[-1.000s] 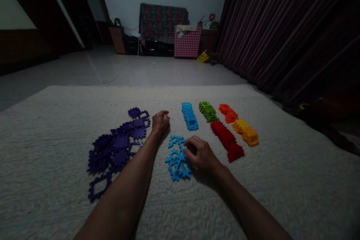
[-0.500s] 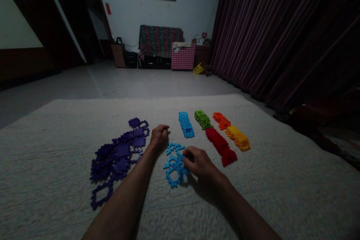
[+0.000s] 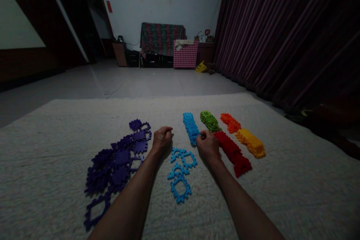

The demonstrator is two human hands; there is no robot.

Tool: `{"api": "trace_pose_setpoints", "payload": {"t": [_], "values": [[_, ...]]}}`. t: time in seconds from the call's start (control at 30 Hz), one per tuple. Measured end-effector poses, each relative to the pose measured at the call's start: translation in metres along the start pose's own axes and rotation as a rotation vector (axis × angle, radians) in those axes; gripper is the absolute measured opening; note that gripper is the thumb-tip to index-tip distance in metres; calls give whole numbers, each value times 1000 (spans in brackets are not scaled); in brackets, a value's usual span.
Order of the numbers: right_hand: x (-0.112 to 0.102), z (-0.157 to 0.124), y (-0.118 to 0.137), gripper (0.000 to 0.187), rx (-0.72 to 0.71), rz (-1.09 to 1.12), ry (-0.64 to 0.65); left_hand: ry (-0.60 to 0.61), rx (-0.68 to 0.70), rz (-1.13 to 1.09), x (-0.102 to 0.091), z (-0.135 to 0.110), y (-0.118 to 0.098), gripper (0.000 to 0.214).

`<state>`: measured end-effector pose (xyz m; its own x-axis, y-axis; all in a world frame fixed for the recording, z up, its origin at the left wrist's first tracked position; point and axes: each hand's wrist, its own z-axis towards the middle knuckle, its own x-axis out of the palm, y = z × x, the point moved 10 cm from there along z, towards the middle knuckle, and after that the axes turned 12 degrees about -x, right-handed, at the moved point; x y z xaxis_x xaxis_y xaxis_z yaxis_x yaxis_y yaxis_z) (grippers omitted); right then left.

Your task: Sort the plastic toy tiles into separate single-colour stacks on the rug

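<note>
My right hand [image 3: 208,145] pinches a light blue toothed plastic building piece at the near end of a row of overlapping light blue pieces [image 3: 190,124]; the fingers hide most of it. Loosely curled, my left hand [image 3: 162,138] rests on the pale mat, with nothing showing in its fingers. Between my forearms lie several loose light blue pieces, among them a square frame [image 3: 189,160] and a ring-like frame [image 3: 180,189]. Left of my left hand spreads a heap of dark purple pieces [image 3: 122,156], some solid and some open frames.
Right of the blue row lie overlapping rows of green pieces [image 3: 210,120], red pieces [image 3: 233,152], orange pieces [image 3: 230,122] and yellow pieces [image 3: 251,142]. The quilted mat [image 3: 281,195] lies under everything. Beyond it are a tiled floor, low furniture and a dark curtain [image 3: 261,26].
My right hand has moved forward and right, from the loose blue pieces to the near end of the blue row. My left hand keeps its place on the mat. The view has shifted slightly.
</note>
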<state>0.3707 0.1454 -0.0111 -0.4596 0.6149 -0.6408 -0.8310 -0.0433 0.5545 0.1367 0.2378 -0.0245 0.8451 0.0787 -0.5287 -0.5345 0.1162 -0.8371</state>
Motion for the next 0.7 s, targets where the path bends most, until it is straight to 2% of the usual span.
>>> {"api": "trace_pose_setpoints", "payload": {"t": [0.23, 0.4, 0.7], "values": [[-7, 1, -2, 17, -3, -21, -23, 3, -8, 19, 0, 1, 1, 31], [-8, -1, -6, 18, 31, -37, 11, 4, -7, 14, 1, 1, 2, 32], [-7, -1, 0, 17, 1, -110, 55, 7, -41, 3, -1, 1, 1, 30]]}}
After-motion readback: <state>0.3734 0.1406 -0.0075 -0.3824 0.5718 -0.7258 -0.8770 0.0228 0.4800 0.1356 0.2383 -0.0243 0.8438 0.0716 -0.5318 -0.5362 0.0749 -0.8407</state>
